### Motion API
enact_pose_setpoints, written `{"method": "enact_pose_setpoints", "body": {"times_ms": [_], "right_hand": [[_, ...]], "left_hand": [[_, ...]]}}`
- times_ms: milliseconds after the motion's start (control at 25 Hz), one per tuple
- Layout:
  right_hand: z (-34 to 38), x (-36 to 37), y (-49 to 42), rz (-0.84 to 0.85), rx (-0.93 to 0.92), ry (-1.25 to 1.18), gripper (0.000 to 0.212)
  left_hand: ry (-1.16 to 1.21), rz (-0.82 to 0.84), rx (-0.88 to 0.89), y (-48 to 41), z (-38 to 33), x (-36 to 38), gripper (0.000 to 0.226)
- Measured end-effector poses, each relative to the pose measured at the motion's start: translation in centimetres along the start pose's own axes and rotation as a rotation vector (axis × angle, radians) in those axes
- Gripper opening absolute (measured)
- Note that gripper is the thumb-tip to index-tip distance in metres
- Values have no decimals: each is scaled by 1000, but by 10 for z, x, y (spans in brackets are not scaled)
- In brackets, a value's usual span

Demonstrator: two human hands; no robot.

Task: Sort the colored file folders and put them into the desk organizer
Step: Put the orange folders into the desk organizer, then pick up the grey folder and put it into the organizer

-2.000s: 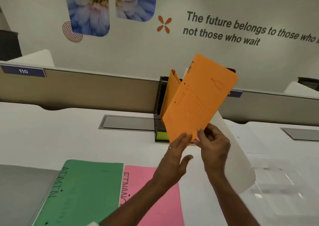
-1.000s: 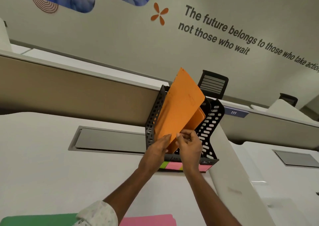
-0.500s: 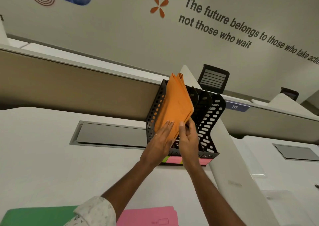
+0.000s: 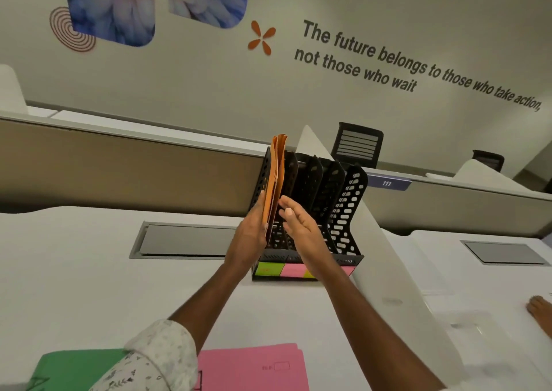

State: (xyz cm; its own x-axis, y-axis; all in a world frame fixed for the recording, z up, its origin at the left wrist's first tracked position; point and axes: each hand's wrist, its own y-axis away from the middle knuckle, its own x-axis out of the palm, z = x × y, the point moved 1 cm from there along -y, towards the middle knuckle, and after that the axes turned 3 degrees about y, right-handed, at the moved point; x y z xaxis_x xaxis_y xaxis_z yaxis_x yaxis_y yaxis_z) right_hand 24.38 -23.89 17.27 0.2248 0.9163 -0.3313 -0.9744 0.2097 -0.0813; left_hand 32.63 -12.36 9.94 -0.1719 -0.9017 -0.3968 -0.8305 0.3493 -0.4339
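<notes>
A black perforated desk organizer (image 4: 348, 208) with several upright slots stands at the back of the white desk. Orange folders (image 4: 276, 178) stand upright in its leftmost slot. My left hand (image 4: 252, 235) presses flat against the orange folders' left side, fingers up along them. My right hand (image 4: 298, 229) hovers open just right of the folders, in front of the middle slots, holding nothing. A pink folder (image 4: 254, 366) and a green folder (image 4: 74, 366) lie flat at the desk's near edge.
Green and pink sticky labels (image 4: 280, 269) line the organizer's base. A white divider panel (image 4: 397, 274) runs along its right side. A grey cable hatch (image 4: 185, 241) sits left of it. Another person's hand (image 4: 539, 310) rests at the far right.
The orange folder went from held in the air into the leftmost slot and now stands upright. My right hand has let go and opened; my left stays on the folders.
</notes>
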Motion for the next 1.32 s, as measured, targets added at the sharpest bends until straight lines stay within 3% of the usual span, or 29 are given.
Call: {"method": "enact_pose_setpoints", "body": {"times_ms": [240, 440, 640, 800, 1040, 1320], "right_hand": [[-45, -30, 74, -39, 11, 134, 43], [-105, -40, 153, -37, 102, 139, 39], [-168, -31, 256, 116, 263, 112, 36], [-198, -17, 317, 263, 249, 179, 34], [-225, 0, 360, 345, 141, 387, 47], [-233, 7, 382, 425, 33, 702, 69]], "left_hand": [[-36, 44, -166, 72, -18, 5, 69], [-99, 76, -267, 194, -15, 9, 60], [-148, -39, -540, 346, -21, 6, 63], [-144, -116, -751, 440, -39, 1, 69], [-181, -192, -872, 474, -74, -2, 65], [-206, -58, -873, 482, -84, -2, 60]]}}
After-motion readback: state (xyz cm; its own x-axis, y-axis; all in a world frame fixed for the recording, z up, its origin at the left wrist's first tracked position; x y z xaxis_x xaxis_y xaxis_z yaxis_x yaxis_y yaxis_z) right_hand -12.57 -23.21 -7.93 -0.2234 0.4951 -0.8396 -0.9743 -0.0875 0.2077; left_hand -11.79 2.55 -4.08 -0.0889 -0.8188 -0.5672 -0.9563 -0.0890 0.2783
